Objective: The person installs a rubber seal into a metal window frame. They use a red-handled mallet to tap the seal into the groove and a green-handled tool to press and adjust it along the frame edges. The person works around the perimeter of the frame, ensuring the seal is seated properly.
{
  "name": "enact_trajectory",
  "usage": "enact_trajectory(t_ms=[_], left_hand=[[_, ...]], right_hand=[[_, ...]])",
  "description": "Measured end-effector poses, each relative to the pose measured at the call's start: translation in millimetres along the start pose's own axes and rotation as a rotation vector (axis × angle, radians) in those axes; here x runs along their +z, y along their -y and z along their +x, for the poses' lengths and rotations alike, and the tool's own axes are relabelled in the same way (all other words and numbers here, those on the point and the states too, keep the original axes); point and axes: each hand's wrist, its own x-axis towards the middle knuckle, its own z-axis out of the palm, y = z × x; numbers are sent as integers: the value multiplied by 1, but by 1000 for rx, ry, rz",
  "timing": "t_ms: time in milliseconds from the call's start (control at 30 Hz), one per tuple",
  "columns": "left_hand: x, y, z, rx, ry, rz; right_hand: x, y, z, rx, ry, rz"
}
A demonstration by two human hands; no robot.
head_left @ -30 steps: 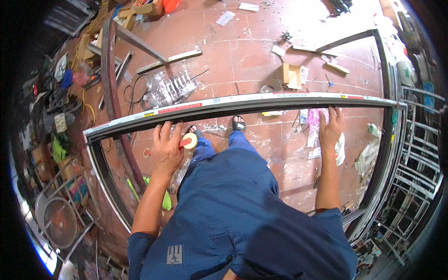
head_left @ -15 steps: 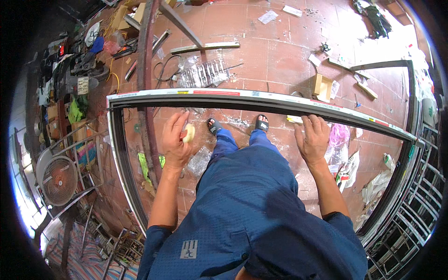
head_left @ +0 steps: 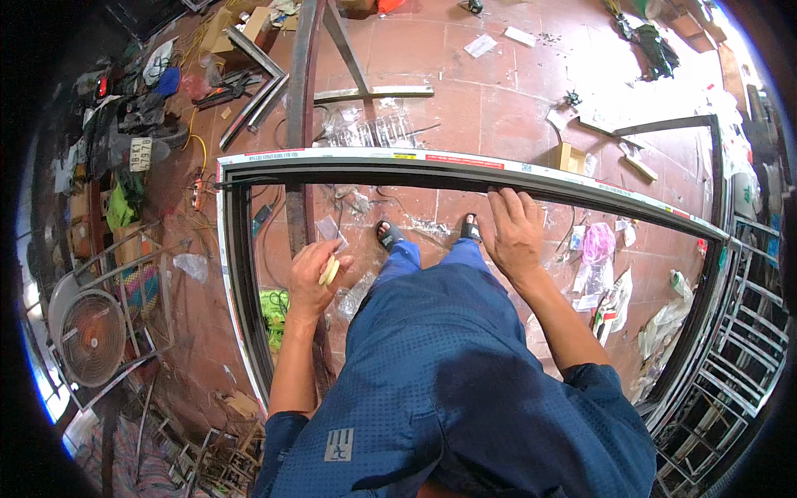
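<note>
Single head-worn fisheye, looking steeply down, close over frame (head_left: 465, 170).

A reddish-brown tiled floor (head_left: 515, 124) is strewn with clear crumpled plastic wrapping (head_left: 369, 129), a small open cardboard box (head_left: 567, 156) at upper right, and a grey metal bar (head_left: 374, 93) at upper centre.

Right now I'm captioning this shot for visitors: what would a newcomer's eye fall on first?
A large dark window frame spans the middle, the right hand resting on its top rail. The left hand, below that rail, pinches a small pale roll. Scrap litters the red tiled floor; a fan stands far left.
</note>
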Motion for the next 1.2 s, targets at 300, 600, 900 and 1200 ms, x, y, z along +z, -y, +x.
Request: enact_trajectory(t_ms=[300, 600, 900, 1200], left_hand=[[-4, 25, -9, 59, -44, -123], [7, 33, -11, 111, -151, -84], [3, 12, 4, -159, -125, -776], [-14, -48, 126, 156, 143, -1078]], right_hand=[[30, 55, 16, -29, -11, -35], [37, 95, 41, -113, 24, 31], [28, 62, 24, -92, 48, -50], [35, 63, 16, -27, 17, -74]])
